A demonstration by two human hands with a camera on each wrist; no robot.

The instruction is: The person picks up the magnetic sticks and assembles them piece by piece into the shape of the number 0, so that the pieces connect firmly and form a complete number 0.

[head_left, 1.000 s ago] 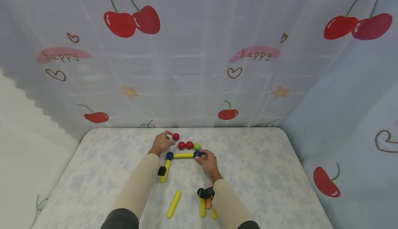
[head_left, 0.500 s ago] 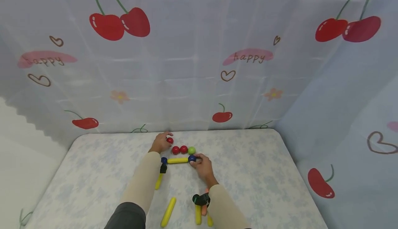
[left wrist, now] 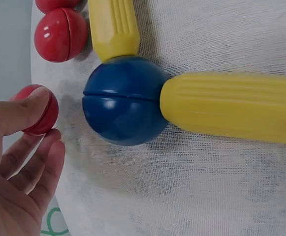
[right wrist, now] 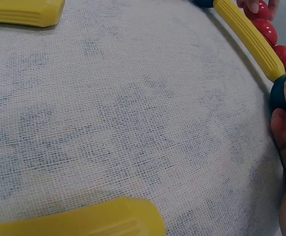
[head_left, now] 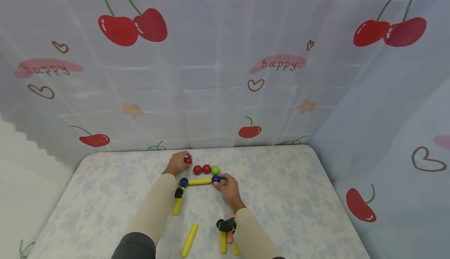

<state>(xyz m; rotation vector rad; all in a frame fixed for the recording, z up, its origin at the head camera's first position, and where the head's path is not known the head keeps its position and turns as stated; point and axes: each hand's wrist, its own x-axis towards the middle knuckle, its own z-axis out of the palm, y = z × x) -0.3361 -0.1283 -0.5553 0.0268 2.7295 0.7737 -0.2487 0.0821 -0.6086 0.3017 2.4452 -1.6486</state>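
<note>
My left hand (head_left: 177,164) pinches a red ball (left wrist: 47,115) between thumb and fingers, near the table's back edge. My right hand (head_left: 230,190) grips a dark blue ball (head_left: 216,178) with thumb and fingers. That ball sits at the right end of a yellow grooved rod (head_left: 199,181). A second blue ball (left wrist: 125,101) joins the rod's left end, and another yellow rod (left wrist: 231,105) runs from it towards me. Just behind the joined pieces, two red balls (head_left: 197,169) and a green ball (head_left: 215,170) lie in a row.
A loose yellow rod (head_left: 190,240) lies on the patterned tabletop (head_left: 281,200) nearer to me. Beside my right forearm are more yellow rods (head_left: 223,243) and an orange piece (head_left: 229,238), partly covered by the sleeve. A cherry-print curtain (head_left: 211,95) stands behind the table.
The head view has shifted, so everything sits further left. My left hand has drawn its red ball slightly left, away from the row. The right hand keeps its grip on the blue ball.
</note>
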